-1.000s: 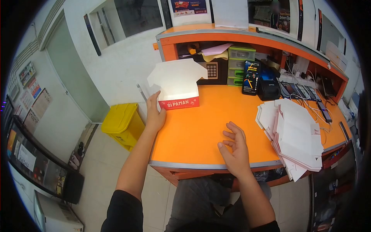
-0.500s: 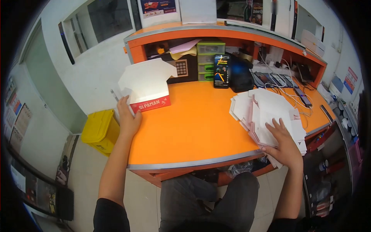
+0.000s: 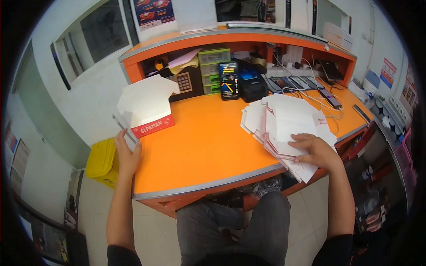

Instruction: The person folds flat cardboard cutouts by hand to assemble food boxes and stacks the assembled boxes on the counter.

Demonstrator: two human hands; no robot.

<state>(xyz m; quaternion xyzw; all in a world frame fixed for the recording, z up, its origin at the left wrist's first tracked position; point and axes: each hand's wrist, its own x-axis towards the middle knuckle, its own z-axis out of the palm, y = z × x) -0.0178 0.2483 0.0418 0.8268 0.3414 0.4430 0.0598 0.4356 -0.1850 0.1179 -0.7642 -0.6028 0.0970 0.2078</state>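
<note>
An unfolded-lid red and white cardboard box (image 3: 155, 126), printed "SI PAMAN", stands upright at the left of the orange desk, its white lid raised. My left hand (image 3: 128, 153) is at the desk's left edge, just beside the box's near corner; thumb and fingers are apart with nothing seen between them. On the right lies a loose stack of flat white cardboard box blanks (image 3: 288, 119) with reddish undersides, jutting over the front edge. My right hand (image 3: 315, 150) rests on the top blank, thumb and fingers apart, near its lower right side.
Behind stand a phone (image 3: 229, 80), a black device (image 3: 254, 86) and green-edged drawers (image 3: 214, 70). Charging phones and white cables (image 3: 310, 86) lie at the back right. A yellow bin (image 3: 101, 162) stands left of the orange desk (image 3: 199, 142). My legs are below the front edge.
The whole view has shifted, so the desk things sit further left. My right hand's fingers have drawn closer together on the stack; my left hand has slid slightly back from the box.
</note>
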